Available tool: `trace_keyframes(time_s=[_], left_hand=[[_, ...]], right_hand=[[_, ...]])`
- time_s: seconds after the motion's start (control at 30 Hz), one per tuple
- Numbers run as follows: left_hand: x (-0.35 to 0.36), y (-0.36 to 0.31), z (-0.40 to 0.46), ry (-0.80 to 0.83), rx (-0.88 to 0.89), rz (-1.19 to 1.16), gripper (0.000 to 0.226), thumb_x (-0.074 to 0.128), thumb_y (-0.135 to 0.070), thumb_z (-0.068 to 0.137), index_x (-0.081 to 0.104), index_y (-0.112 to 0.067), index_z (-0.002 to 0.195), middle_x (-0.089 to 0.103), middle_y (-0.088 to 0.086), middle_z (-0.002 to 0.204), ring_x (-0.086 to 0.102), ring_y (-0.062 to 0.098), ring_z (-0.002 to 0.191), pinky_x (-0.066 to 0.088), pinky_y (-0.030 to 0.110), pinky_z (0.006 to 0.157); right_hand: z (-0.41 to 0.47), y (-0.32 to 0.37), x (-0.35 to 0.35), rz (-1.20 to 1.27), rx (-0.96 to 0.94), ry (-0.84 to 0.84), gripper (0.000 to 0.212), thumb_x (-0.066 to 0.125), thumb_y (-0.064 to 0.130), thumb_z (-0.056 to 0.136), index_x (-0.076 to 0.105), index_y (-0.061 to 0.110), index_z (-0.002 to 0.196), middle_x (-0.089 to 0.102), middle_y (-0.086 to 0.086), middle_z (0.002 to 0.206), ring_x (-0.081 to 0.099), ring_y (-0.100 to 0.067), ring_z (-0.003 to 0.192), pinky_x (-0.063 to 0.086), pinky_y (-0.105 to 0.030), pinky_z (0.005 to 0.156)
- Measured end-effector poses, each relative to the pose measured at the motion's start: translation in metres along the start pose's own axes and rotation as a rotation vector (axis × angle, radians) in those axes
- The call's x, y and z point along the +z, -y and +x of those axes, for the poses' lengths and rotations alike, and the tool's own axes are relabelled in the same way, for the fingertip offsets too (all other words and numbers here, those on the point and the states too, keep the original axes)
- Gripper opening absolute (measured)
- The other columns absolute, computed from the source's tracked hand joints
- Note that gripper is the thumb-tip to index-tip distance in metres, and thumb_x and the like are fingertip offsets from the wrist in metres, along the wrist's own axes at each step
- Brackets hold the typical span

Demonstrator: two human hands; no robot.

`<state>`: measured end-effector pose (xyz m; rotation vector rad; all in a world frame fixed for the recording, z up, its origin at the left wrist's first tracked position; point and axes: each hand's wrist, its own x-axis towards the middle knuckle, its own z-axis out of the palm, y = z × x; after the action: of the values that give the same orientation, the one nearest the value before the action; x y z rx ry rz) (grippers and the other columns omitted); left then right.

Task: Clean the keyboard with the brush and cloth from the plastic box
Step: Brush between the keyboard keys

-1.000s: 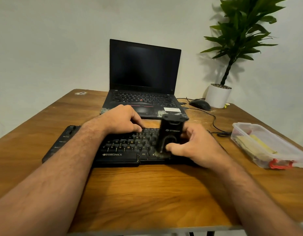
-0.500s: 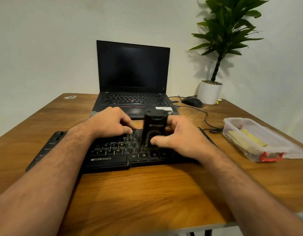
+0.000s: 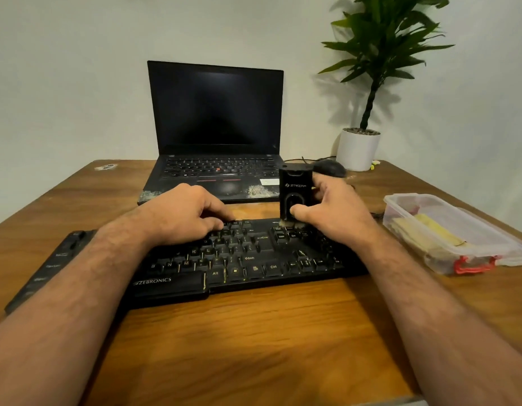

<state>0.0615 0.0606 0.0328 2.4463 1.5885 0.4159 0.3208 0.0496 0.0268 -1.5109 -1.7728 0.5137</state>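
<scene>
While the left hand point(image 3: 192, 213) pressed curled fingers on the keyboard point(image 3: 239, 256), probably to steady it, the right hand point(image 3: 331, 213) gripped the brush point(image 3: 294, 189) upright, bristles on the keys near the right end.

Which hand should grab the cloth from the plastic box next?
Probably the right hand: the plastic box sits on its side, but it must first put down the brush it grips. The left hand presses on the keyboard, farther away.
</scene>
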Motion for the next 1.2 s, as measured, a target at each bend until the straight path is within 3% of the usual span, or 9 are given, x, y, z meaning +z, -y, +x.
trace_keyframes(time_s=[0.1,0.17,0.3,0.5,0.63,0.73,0.9,1.07,1.2], left_hand=[[0.001,-0.001,0.001,-0.023,-0.006,0.012,0.027,0.066,-0.03,0.092,0.071,-0.047,0.112,0.069,-0.023,0.114,0.056,-0.009,0.095,0.029,-0.003,0.063],[0.002,-0.002,0.002,-0.018,-0.014,0.013,0.026,0.067,-0.029,0.092,0.071,-0.046,0.111,0.069,-0.023,0.113,0.054,-0.011,0.088,0.03,-0.003,0.062],[0.002,-0.002,0.003,-0.015,-0.033,-0.012,0.025,0.069,-0.027,0.09,0.073,-0.044,0.108,0.07,-0.022,0.112,0.055,-0.011,0.086,0.031,0.0,0.069],[0.001,-0.004,0.002,-0.014,-0.064,-0.059,0.027,0.072,-0.024,0.087,0.074,-0.046,0.102,0.071,-0.023,0.107,0.059,-0.008,0.094,0.039,0.01,0.081],[0.0,-0.012,0.011,0.031,-0.075,-0.207,0.032,0.078,-0.017,0.082,0.076,-0.045,0.098,0.072,-0.023,0.101,0.062,-0.004,0.097,0.044,0.022,0.093],[0.001,-0.022,0.022,0.087,-0.084,-0.236,0.024,0.079,-0.02,0.08,0.078,-0.039,0.095,0.073,-0.018,0.097,0.062,0.0,0.096,0.044,0.029,0.098],[0.003,-0.024,0.028,0.073,-0.099,-0.191,0.02,0.079,-0.022,0.081,0.078,-0.039,0.093,0.072,-0.018,0.102,0.058,-0.003,0.096,0.038,0.022,0.086],[0.012,-0.022,0.023,-0.018,-0.073,-0.139,0.02,0.076,-0.027,0.083,0.077,-0.042,0.097,0.071,-0.018,0.105,0.056,-0.007,0.089,0.038,0.014,0.076],[0.012,-0.024,0.023,-0.014,-0.057,-0.111,0.018,0.075,-0.028,0.085,0.077,-0.041,0.098,0.07,-0.019,0.104,0.054,-0.01,0.084,0.037,0.012,0.077]], right_hand=[[0.005,-0.003,-0.006,-0.076,0.035,-0.096,0.045,0.077,0.024,0.081,0.062,0.025,0.124,0.068,0.01,0.098,0.063,-0.003,0.088,0.045,-0.017,0.065],[0.004,0.0,-0.001,-0.016,0.013,-0.023,0.048,0.077,0.021,0.082,0.061,0.026,0.126,0.069,0.01,0.102,0.065,-0.003,0.09,0.048,-0.017,0.068],[0.002,0.01,0.014,0.029,-0.057,0.067,0.053,0.078,0.021,0.083,0.057,0.028,0.131,0.066,0.012,0.113,0.063,-0.007,0.102,0.05,-0.02,0.082],[0.006,-0.003,-0.005,0.063,0.08,-0.082,0.055,0.081,0.016,0.075,0.061,0.023,0.125,0.07,0.008,0.109,0.066,-0.011,0.1,0.047,-0.018,0.074],[0.0,0.008,0.011,0.121,0.025,0.027,0.056,0.082,0.015,0.075,0.062,0.027,0.125,0.07,0.008,0.111,0.066,-0.011,0.1,0.056,-0.032,0.087],[0.004,0.005,0.014,0.108,0.005,-0.005,0.053,0.081,0.016,0.075,0.063,0.026,0.124,0.07,0.008,0.11,0.067,-0.01,0.1,0.055,-0.027,0.082],[0.007,-0.009,-0.004,0.034,0.035,-0.13,0.048,0.081,0.022,0.075,0.067,0.024,0.121,0.072,0.01,0.107,0.066,-0.006,0.098,0.045,-0.012,0.07],[0.0,0.005,0.015,0.084,-0.072,0.044,0.045,0.08,0.022,0.078,0.067,0.028,0.12,0.073,0.013,0.103,0.069,-0.002,0.092,0.058,-0.027,0.081],[0.006,-0.001,0.005,0.033,-0.039,-0.052,0.047,0.079,0.022,0.079,0.064,0.023,0.123,0.07,0.009,0.109,0.066,-0.007,0.1,0.049,-0.012,0.071]])
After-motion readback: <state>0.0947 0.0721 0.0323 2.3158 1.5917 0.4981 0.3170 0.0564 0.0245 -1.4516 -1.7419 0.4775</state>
